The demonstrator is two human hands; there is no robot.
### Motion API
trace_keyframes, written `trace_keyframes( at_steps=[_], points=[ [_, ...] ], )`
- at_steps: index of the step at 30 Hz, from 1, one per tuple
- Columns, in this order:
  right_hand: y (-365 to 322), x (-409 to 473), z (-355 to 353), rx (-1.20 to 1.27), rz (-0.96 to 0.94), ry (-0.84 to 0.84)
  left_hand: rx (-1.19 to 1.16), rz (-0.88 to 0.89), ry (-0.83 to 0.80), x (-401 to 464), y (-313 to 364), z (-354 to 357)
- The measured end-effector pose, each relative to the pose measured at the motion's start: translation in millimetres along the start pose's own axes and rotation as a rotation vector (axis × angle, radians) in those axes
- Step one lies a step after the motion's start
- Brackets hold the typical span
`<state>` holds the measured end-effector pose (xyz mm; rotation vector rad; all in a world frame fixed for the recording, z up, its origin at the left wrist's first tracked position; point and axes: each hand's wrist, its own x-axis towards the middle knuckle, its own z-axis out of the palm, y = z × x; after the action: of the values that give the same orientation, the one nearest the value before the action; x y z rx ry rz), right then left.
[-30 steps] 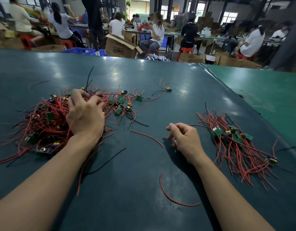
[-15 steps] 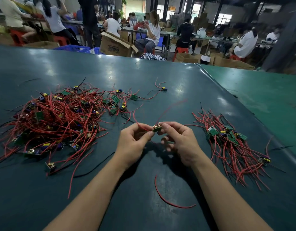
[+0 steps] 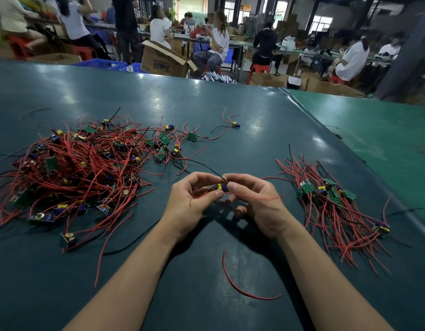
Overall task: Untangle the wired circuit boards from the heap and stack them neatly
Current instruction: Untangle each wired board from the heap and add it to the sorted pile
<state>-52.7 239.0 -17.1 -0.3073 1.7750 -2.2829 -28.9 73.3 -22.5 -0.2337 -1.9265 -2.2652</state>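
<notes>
Left hand [image 3: 190, 201] and right hand [image 3: 257, 201] pinching one wired circuit board [image 3: 221, 187] between them, just above the table [image 3: 230, 103]. Lying to the left: tangled heap [image 3: 77, 168]. Lying to the right: sorted stack [image 3: 331, 201]. Resting nearer: loose red wire [image 3: 240, 285].

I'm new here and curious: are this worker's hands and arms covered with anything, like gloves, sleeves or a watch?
Nothing shows on them. The left hand and right hand are bare, with no gloves, rings or tape visible. Both forearms are uncovered from the wrists to the bottom edge of the picture: no sleeves, watch, bracelet or wrist strap. The fingernails look short and unpainted.
</notes>
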Motion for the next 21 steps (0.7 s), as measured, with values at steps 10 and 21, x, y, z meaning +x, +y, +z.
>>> trace_keyframes(
  at_steps=[10, 21],
  points=[
    [-20, 8, 12, -0.018, -0.109, 0.243, -0.087, -0.032, 0.253, 4, -6, 0],
    [-40, 147, 85, -0.154, 0.015, 0.527, -0.062, -0.057, 0.233, 6, -8, -2]
  ],
)
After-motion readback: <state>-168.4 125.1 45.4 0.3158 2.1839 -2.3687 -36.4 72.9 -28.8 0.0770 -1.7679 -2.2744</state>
